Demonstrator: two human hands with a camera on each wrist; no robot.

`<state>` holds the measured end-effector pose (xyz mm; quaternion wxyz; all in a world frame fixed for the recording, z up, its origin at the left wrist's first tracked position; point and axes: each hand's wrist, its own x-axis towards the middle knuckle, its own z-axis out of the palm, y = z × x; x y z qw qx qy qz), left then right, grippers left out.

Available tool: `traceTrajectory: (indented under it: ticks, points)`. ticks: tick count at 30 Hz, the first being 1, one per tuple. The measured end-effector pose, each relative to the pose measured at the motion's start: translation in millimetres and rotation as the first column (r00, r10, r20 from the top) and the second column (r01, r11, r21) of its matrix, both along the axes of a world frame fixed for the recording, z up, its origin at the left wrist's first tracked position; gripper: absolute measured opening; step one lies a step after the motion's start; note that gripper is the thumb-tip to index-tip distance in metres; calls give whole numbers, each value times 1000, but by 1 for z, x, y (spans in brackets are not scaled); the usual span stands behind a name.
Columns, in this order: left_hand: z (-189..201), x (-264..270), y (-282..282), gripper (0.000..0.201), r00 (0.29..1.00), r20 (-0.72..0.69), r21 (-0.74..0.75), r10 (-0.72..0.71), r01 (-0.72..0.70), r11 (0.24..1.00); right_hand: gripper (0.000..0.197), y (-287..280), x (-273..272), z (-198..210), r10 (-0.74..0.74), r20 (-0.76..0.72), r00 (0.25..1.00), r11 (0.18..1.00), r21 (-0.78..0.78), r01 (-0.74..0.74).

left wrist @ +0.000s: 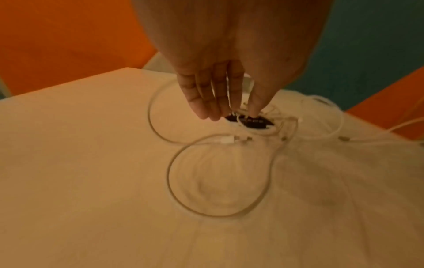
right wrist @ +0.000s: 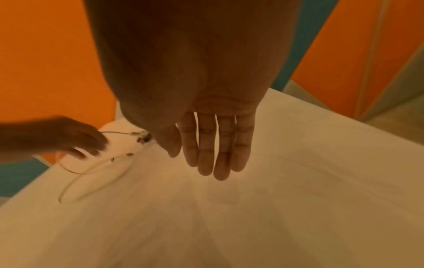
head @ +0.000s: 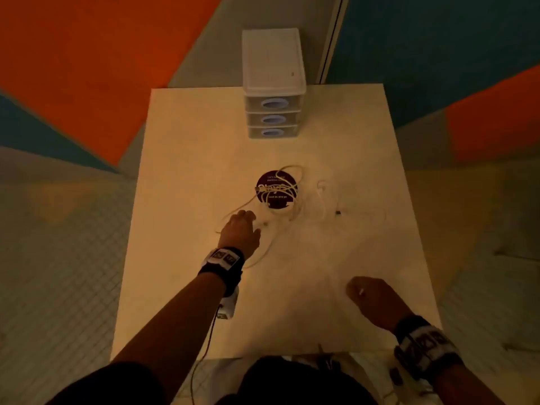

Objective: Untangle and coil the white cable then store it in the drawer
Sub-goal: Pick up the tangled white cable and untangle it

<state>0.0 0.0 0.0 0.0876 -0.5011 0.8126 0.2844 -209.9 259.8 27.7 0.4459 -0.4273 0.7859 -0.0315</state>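
Observation:
The white cable [head: 285, 187] lies tangled across a round purple disc [head: 270, 197] in the middle of the table, with loose loops [left wrist: 169, 181] trailing toward me. My left hand [head: 247, 219] hovers just left of the disc, fingers [left wrist: 206, 101] straight and reaching down over the tangle, holding nothing. One white connector [left wrist: 227, 140] lies below those fingertips. My right hand [head: 365, 290] hangs over bare table near the front right, fingers [right wrist: 213, 150] straight and empty, well away from the cable [right wrist: 69, 181]. A white three-drawer unit [head: 270, 112] stands at the back, all drawers closed.
The white table [head: 321, 273] is small and square, with tiled floor on both sides. More thin white cable [head: 321, 200] and a small dark plug [head: 338, 212] lie right of the disc. Orange and teal walls stand behind.

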Motion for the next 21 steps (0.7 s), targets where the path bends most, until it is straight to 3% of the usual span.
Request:
traceTrajectory:
  ticks: [2,5,8,10,12,15,18,21]
  points:
    - [-9,-2,-10,47,991,115,51,-70,65,997,25,-19,7,-4,-9,-22,1000,998,-70,7]
    - [-17,0,-17,29,981,131,83,-141,131,988,25,-52,24,-3,18,-9,1000,990,-143,-19]
    - [-5,9,-19,20,995,19,101,-96,94,990,24,-80,37,-2,5,7,1000,981,-195,-4]
    - [11,18,-16,14,981,-186,174,47,-14,985,22,-96,46,0,-3,17,1000,969,-246,7]
    - [37,27,-10,13,910,-381,237,165,-76,969,21,-111,50,3,-26,24,999,948,-316,32]
    - [77,33,-1,22,760,-547,423,351,-111,900,18,-133,47,8,-68,46,997,922,-379,81]
    - [96,30,3,33,580,-625,594,523,-82,800,17,-155,38,12,-97,48,994,891,-442,109]
    - [105,19,5,32,482,-650,636,588,-80,768,13,-174,29,13,-153,46,987,877,-454,157]
